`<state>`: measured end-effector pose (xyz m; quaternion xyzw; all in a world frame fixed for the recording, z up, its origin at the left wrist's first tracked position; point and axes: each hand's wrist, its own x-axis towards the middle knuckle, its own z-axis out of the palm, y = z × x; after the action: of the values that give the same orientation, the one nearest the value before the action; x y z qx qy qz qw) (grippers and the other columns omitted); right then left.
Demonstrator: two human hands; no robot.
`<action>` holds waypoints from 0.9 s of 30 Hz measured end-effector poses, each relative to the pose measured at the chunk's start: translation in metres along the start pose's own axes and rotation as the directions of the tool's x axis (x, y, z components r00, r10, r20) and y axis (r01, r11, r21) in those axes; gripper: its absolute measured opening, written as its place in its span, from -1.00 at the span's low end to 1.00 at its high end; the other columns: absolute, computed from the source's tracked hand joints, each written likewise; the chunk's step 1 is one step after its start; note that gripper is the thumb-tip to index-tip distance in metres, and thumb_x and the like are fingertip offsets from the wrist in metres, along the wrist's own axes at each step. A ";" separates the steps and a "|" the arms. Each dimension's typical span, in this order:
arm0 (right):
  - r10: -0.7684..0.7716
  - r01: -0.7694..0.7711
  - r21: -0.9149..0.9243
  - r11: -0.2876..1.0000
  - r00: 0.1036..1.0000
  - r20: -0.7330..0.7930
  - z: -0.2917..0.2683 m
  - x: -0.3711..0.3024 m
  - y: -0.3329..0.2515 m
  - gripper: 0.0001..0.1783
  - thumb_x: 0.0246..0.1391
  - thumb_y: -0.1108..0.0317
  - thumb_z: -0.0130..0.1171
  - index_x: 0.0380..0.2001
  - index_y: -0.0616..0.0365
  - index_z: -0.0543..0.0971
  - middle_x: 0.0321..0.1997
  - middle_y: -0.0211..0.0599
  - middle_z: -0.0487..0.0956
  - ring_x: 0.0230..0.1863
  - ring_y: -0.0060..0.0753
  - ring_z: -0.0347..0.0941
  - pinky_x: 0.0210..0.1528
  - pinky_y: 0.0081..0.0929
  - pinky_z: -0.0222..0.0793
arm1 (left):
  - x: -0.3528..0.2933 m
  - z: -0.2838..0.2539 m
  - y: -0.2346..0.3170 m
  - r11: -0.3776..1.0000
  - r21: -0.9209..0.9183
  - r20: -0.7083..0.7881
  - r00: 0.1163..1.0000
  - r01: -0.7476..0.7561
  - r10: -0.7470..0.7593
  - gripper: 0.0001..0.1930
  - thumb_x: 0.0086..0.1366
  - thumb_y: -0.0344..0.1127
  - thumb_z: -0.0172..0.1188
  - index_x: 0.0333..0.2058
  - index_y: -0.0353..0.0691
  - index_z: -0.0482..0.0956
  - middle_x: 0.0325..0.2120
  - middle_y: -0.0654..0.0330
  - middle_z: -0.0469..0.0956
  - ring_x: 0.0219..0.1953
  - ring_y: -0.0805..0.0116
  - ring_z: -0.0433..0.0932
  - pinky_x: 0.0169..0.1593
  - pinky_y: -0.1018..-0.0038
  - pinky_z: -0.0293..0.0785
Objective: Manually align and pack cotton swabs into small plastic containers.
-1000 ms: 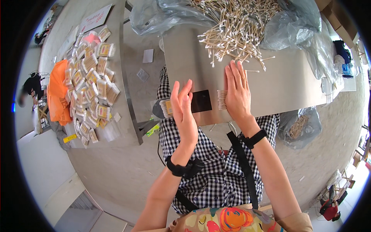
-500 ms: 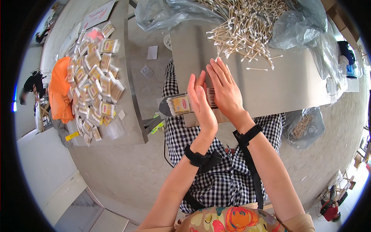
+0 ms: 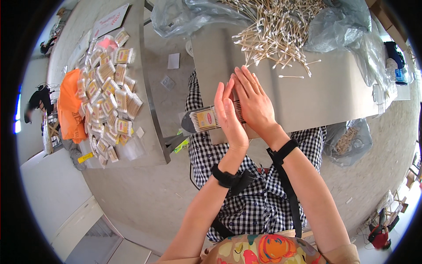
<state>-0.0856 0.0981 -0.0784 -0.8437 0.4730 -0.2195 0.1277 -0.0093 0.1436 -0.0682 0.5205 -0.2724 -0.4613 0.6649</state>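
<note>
My left hand [image 3: 231, 122] stands on its edge at the front of the metal table, fingers stretched forward, palm turned toward the right. My right hand [image 3: 256, 102] lies close beside it, its fingers straight and side by side. A row of cotton swabs [image 3: 238, 110] shows in the narrow gap between the two hands; their palms hide most of it. Just left of my left hand, a flat pack of cotton swabs [image 3: 205, 119] with a yellow label lies over a dark rounded end piece [image 3: 187, 123]. Loose cotton swabs [image 3: 281, 35] are heaped beyond my fingertips.
Many filled swab packs [image 3: 107, 99] are piled on the left table [image 3: 147, 127], beside an orange bag [image 3: 70, 105]. Clear plastic sheeting [image 3: 340, 33] surrounds the loose heap. One stray swab [image 3: 291, 77] lies right of my hands. A plastic bag of swabs [image 3: 349, 141] hangs below the table's right side.
My two hands have come very slightly closer together, so fewer swabs show between them. The view has shifted a little; the packs and the heap otherwise look the same.
</note>
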 end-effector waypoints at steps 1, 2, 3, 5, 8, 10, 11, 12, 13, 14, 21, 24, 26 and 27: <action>-0.008 0.008 -0.015 1.000 1.000 0.007 0.001 0.000 0.001 -0.45 0.19 0.45 -0.04 0.26 0.35 0.34 0.42 -0.07 0.26 0.52 -0.12 0.01 0.52 -0.20 -0.01 | 0.001 0.000 0.003 0.999 -0.033 -0.014 0.999 0.033 -0.033 -0.32 0.51 0.04 -0.14 0.37 -0.37 0.02 0.33 -0.16 0.20 0.39 0.01 0.16 0.46 0.19 0.00; -0.016 0.016 -0.029 0.999 1.000 0.014 0.002 0.000 0.001 -0.44 0.19 0.45 -0.04 0.27 0.35 0.33 0.43 -0.07 0.26 0.53 -0.12 0.01 0.52 -0.21 -0.01 | 0.005 -0.005 0.008 0.993 -0.102 -0.026 0.998 0.058 -0.061 -0.33 0.51 0.01 -0.12 0.36 -0.40 0.03 0.31 -0.16 0.24 0.39 0.04 0.17 0.46 0.20 0.01; -0.010 0.011 -0.033 0.999 1.000 0.013 0.001 -0.002 0.004 -0.44 0.19 0.45 -0.04 0.27 0.35 0.33 0.43 -0.07 0.26 0.53 -0.12 0.01 0.52 -0.21 -0.01 | 0.008 -0.009 0.018 0.996 -0.068 -0.063 0.996 0.051 -0.055 -0.39 0.52 -0.08 -0.09 0.33 -0.44 0.09 0.28 -0.17 0.28 0.37 0.08 0.21 0.45 0.22 0.04; -0.017 0.023 -0.145 0.989 0.999 0.046 -0.002 -0.002 0.008 -0.43 0.17 0.46 -0.03 0.28 0.34 0.32 0.43 -0.07 0.25 0.53 -0.12 0.00 0.53 -0.21 -0.01 | 0.023 -0.040 0.032 0.957 0.270 -0.099 0.985 -0.111 0.142 -0.56 0.50 -0.30 -0.07 0.25 -0.39 0.24 0.26 -0.09 0.34 0.30 0.17 0.31 0.40 0.25 0.13; -0.021 0.024 -0.134 0.991 0.999 0.024 0.001 0.002 -0.003 -0.41 0.15 0.49 -0.02 0.28 0.34 0.31 0.44 -0.09 0.24 0.53 -0.14 0.01 0.53 -0.21 0.01 | 0.042 -0.100 0.044 0.533 0.834 -0.023 0.955 -0.145 0.296 -0.67 0.50 -0.26 -0.03 0.10 -0.33 0.44 0.07 -0.06 0.51 0.16 0.19 0.46 0.22 0.27 0.32; -0.023 0.024 -0.150 0.988 1.000 0.014 0.008 0.003 -0.006 -0.41 0.14 0.49 -0.01 0.28 0.35 0.31 0.44 -0.10 0.24 0.52 -0.15 0.01 0.52 -0.21 0.01 | 0.046 -0.102 0.040 0.417 0.904 -0.012 0.971 -0.091 0.238 -0.68 0.50 -0.21 -0.01 0.01 -0.33 0.53 -0.06 -0.08 0.59 0.06 0.20 0.54 0.13 0.28 0.40; -0.031 0.033 -0.137 0.990 0.999 0.014 0.011 0.004 -0.008 -0.41 0.15 0.49 -0.01 0.27 0.35 0.32 0.43 -0.10 0.25 0.52 -0.16 0.02 0.53 -0.21 0.01 | 0.043 -0.097 0.034 0.345 0.939 -0.050 0.992 0.007 0.115 -0.65 0.49 -0.14 0.01 -0.19 -0.37 0.55 -0.30 -0.01 0.58 -0.17 0.26 0.55 -0.08 0.29 0.42; -0.035 0.036 -0.126 0.991 0.999 0.015 0.014 0.004 -0.012 -0.41 0.15 0.48 -0.01 0.27 0.35 0.32 0.42 -0.11 0.26 0.52 -0.17 0.02 0.53 -0.22 0.01 | 0.041 -0.093 0.033 0.258 0.961 -0.096 0.995 0.095 -0.009 -0.54 0.49 -0.07 0.03 -0.39 -0.41 0.58 -0.55 0.07 0.57 -0.41 0.32 0.56 -0.28 0.30 0.43; -0.029 0.031 -0.129 0.991 0.999 0.016 0.016 0.004 -0.014 -0.41 0.15 0.48 -0.01 0.27 0.35 0.32 0.42 -0.11 0.26 0.52 -0.17 0.02 0.53 -0.22 0.01 | 0.043 -0.097 0.029 0.259 0.961 -0.092 0.996 0.092 -0.014 -0.54 0.49 -0.07 0.03 -0.39 -0.41 0.58 -0.55 0.07 0.57 -0.41 0.32 0.56 -0.28 0.30 0.43; -0.029 0.031 -0.124 0.992 0.999 0.015 0.017 0.004 -0.015 -0.42 0.15 0.48 -0.01 0.27 0.36 0.32 0.42 -0.10 0.26 0.52 -0.16 0.03 0.53 -0.22 0.01 | 0.046 -0.102 0.021 0.371 0.922 -0.100 0.994 0.106 -0.037 -0.45 0.48 0.00 0.02 -0.51 -0.42 0.49 -0.67 0.08 0.45 -0.54 0.30 0.40 -0.40 0.27 0.31; -0.050 0.050 -0.036 0.998 0.999 0.005 0.022 0.011 -0.032 -0.42 0.14 0.47 -0.01 0.25 0.38 0.33 0.41 -0.09 0.27 0.51 -0.14 0.05 0.53 -0.21 0.01 | 0.049 -0.114 0.013 0.635 0.764 -0.073 0.993 0.115 -0.093 -0.35 0.48 0.05 0.03 -0.65 -0.43 0.34 -0.77 0.08 0.20 -0.64 0.39 0.11 -0.54 0.30 0.11; -0.026 0.026 0.023 0.999 1.000 -0.016 0.027 0.015 -0.044 -0.42 0.11 0.50 0.00 0.25 0.36 0.34 0.41 -0.09 0.27 0.51 -0.14 0.04 0.53 -0.20 0.00 | 0.049 -0.110 0.019 0.605 0.793 -0.041 0.997 0.074 -0.068 -0.37 0.50 0.02 0.01 -0.63 -0.43 0.37 -0.77 0.04 0.23 -0.66 0.34 0.14 -0.54 0.28 0.12; 0.023 -0.017 0.150 0.988 0.999 -0.034 0.029 0.017 -0.053 -0.41 0.09 0.52 0.01 0.25 0.34 0.35 0.40 -0.09 0.28 0.51 -0.13 0.05 0.52 -0.19 0.01 | 0.049 -0.106 0.024 0.573 0.819 -0.011 0.999 0.034 -0.045 -0.38 0.50 0.01 -0.01 -0.62 -0.43 0.40 -0.77 0.01 0.26 -0.68 0.29 0.17 -0.54 0.26 0.14; 0.075 -0.061 0.273 0.960 0.996 -0.044 0.030 0.018 -0.057 -0.40 0.06 0.54 0.03 0.24 0.32 0.36 0.40 -0.09 0.29 0.50 -0.11 0.06 0.52 -0.19 0.02 | 0.048 -0.102 0.025 0.526 0.850 -0.003 1.000 0.010 -0.014 -0.40 0.50 0.00 -0.02 -0.60 -0.42 0.43 -0.75 -0.04 0.32 -0.68 0.21 0.23 -0.53 0.24 0.17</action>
<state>-0.0204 0.1127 -0.0759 -0.7952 0.4704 -0.3005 0.2369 0.1050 0.1465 -0.0815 0.7792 -0.4604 -0.2761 0.3235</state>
